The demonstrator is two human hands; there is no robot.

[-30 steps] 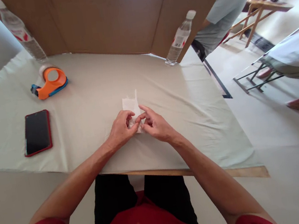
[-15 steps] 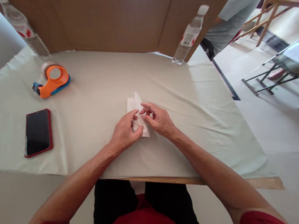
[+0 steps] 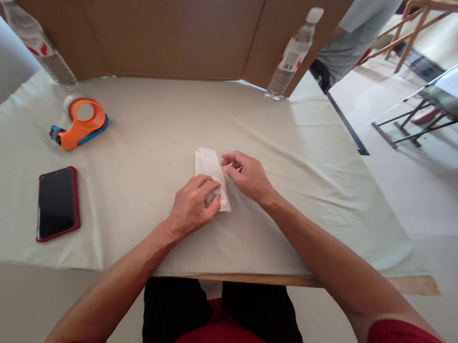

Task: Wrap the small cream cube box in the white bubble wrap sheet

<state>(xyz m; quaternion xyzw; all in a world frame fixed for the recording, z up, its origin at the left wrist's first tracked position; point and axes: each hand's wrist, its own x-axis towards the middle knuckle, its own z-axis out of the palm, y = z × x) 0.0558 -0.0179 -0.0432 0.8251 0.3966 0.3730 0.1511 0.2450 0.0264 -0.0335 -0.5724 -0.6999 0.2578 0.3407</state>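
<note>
A white paper tissue (image 3: 209,160), folded into a narrow strip, lies on the cloth-covered table in front of me. My left hand (image 3: 194,202) rests on its lower part, fingers curled over and thumb near the bottom end, holding it down. Crumpled paper shows in the gap between thumb and fingers. Just off the tissue's right edge is my right hand (image 3: 249,177); its fingers are loosely bent and slightly apart, with nothing visible in them.
At the left lie a red-cased phone (image 3: 56,203) and an orange tape dispenser (image 3: 84,121). Plastic bottles stand at the back left (image 3: 40,47) and back right (image 3: 293,58) against a cardboard screen (image 3: 181,24). Beyond the right side are people and a wooden stool (image 3: 424,7).
My right hand has moved off the tissue to the right. The tissue's upper end, split into points before, now lies flatter and squarer. My left hand's fingers reach further across it.
</note>
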